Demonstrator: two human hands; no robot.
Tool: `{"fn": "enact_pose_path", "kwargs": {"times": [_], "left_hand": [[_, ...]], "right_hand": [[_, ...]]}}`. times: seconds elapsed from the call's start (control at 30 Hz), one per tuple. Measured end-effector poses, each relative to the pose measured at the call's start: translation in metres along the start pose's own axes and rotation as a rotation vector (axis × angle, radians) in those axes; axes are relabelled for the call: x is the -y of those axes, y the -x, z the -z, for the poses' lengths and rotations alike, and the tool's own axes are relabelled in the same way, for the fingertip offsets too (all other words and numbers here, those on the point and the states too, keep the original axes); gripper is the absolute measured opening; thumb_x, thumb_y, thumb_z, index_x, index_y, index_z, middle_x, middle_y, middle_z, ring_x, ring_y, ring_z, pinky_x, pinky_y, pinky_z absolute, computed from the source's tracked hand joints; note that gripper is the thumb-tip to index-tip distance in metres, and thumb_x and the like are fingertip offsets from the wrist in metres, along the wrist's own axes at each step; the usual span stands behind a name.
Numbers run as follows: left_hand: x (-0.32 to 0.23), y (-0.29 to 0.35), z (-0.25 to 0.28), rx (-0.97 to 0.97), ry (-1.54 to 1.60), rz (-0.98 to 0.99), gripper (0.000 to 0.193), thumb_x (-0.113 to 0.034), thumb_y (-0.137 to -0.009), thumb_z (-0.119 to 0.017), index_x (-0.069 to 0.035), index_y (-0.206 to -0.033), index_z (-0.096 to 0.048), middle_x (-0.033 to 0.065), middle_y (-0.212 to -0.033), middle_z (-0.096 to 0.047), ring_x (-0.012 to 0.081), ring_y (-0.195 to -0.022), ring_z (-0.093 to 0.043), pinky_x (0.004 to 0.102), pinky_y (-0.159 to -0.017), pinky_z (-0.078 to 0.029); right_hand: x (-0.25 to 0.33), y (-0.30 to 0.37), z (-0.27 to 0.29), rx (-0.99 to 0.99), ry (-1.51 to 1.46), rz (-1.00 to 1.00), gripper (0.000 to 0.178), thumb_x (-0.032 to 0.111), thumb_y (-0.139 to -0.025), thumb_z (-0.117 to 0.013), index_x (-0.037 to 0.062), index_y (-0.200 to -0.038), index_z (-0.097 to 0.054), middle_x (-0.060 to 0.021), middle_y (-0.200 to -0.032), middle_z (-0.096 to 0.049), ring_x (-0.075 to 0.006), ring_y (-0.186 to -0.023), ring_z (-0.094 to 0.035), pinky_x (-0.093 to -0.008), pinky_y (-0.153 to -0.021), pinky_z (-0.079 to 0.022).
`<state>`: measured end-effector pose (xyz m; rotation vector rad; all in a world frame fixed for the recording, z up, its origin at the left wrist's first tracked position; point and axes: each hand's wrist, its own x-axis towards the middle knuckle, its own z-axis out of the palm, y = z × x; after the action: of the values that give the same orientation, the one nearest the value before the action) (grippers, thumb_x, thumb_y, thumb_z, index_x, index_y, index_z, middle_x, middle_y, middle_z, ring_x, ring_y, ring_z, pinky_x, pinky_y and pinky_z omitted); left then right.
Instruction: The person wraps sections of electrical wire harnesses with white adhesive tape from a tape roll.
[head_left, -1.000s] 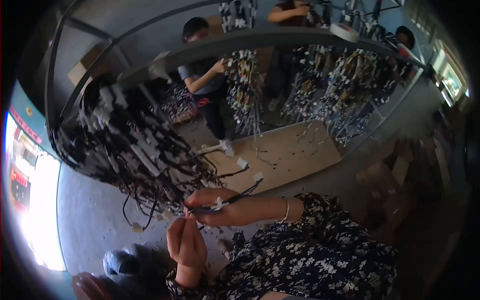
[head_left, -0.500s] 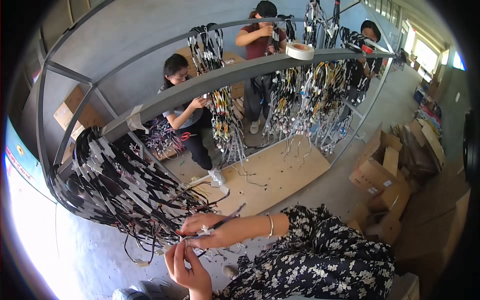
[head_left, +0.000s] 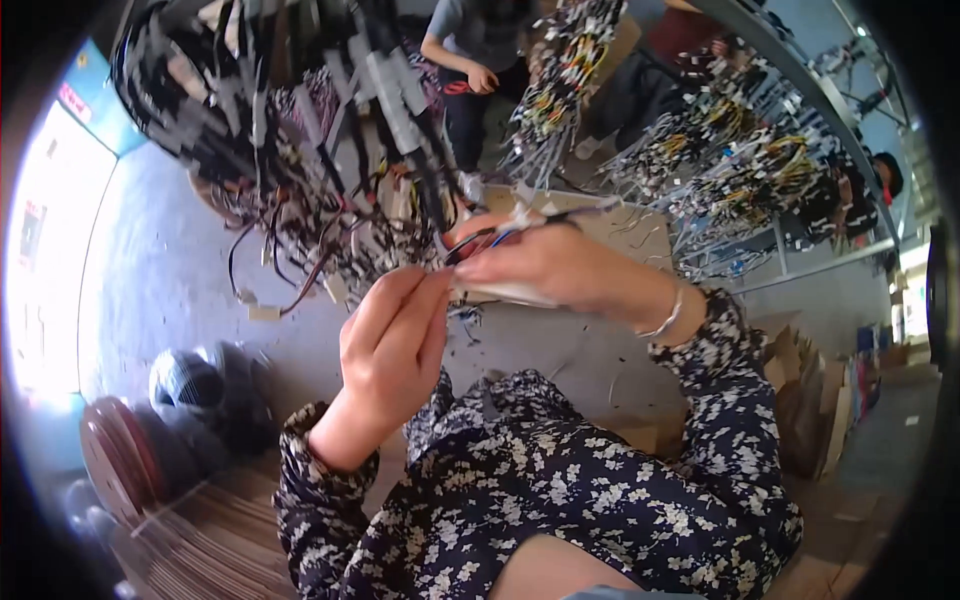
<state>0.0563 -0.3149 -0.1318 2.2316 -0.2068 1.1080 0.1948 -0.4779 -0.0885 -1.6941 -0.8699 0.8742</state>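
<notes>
The left hand (head_left: 395,335) was drawn closed, its fingertips pinched together at one end of the wires (head_left: 480,243); the exact point of contact was too small to make out. The right hand (head_left: 555,260) was curled, palm side hidden, with thumb and fingers closed round the same wires, its tips meeting those of the left hand. The wires lay between the two hands, thin coloured strands beside a dark cable, and a stretch ran back over the right knuckles towards the right. A bracelet (head_left: 670,312) circled the right wrist, just beyond a floral sleeve (head_left: 730,370).

Just beyond the hands, to the left, hung a thick harness bundle (head_left: 385,95), black with grey wraps; pale connectors (head_left: 264,313) dangled at its lower left. Farther off, a co-worker (head_left: 475,50) stood left of a second bundle (head_left: 562,70) with yellow and orange strands. More bundles (head_left: 770,165) hung at the far right, below a metal bar (head_left: 825,90). At the near left were dark coils (head_left: 185,380), a reddish reel (head_left: 115,450) and stacked cardboard (head_left: 215,530).
</notes>
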Motion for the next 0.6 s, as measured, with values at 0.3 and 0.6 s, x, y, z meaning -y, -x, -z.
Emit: {"fn": "enact_pose_path", "kwargs": {"times": [0.3,0.6], "left_hand": [[-0.007,-0.015,-0.001,-0.026,0.162,0.09,0.02,0.01,-0.082,-0.073,0.005,-0.102,-0.072,0.0138,-0.096,-0.065,0.0272,-0.074,-0.067,0.0342,-0.063,-0.055],[0.0,-0.025,-0.015,-0.078,0.159,0.003,0.025,0.012,-0.081,-0.071,0.007,-0.105,-0.07,0.0154,-0.095,-0.064,0.0278,-0.075,-0.067,0.0334,-0.063,-0.054]], "right_hand": [[0.014,0.0,0.023,0.175,-0.187,-0.128,0.036,0.013,-0.092,-0.066,-0.0015,-0.126,-0.061,-0.0048,-0.114,-0.066,-0.0099,-0.107,-0.06,-0.0262,-0.093,-0.048],[-0.001,0.01,0.013,-0.025,0.171,0.218,0.027,0.019,-0.103,-0.06,-0.0005,-0.122,-0.061,-0.0054,-0.116,-0.062,-0.0098,-0.109,-0.056,-0.0273,-0.094,-0.046]]}}
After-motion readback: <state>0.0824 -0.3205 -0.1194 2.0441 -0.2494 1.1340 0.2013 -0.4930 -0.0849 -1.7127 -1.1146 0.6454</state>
